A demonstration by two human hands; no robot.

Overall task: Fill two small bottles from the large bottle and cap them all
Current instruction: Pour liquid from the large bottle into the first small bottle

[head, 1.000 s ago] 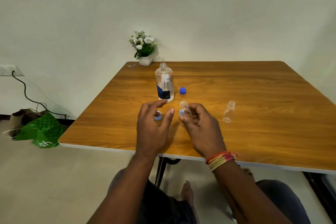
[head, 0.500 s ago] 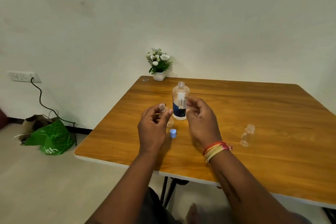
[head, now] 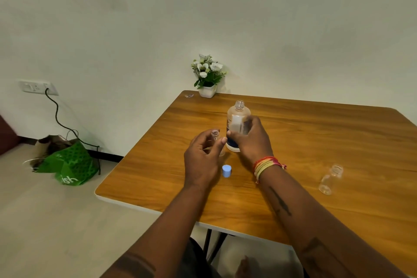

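The large clear bottle (head: 237,117) with a blue and white label stands uncapped on the wooden table (head: 316,142). My right hand (head: 250,140) grips its body from the right. My left hand (head: 203,160) holds a small clear bottle (head: 215,136) upright just left of the large one, its mouth open. A light blue cap (head: 226,171) sits on the table between my wrists. The second small clear bottle (head: 330,179) stands uncapped, apart at the right.
A small white pot of flowers (head: 208,77) stands at the table's far left corner. A green bag (head: 67,165) and a cable lie on the floor to the left. The table's near edge runs just under my forearms.
My right hand has moved from the small bottle to the large bottle and closed round it. The small bottle passed into my left hand. The camera has tilted up and left.
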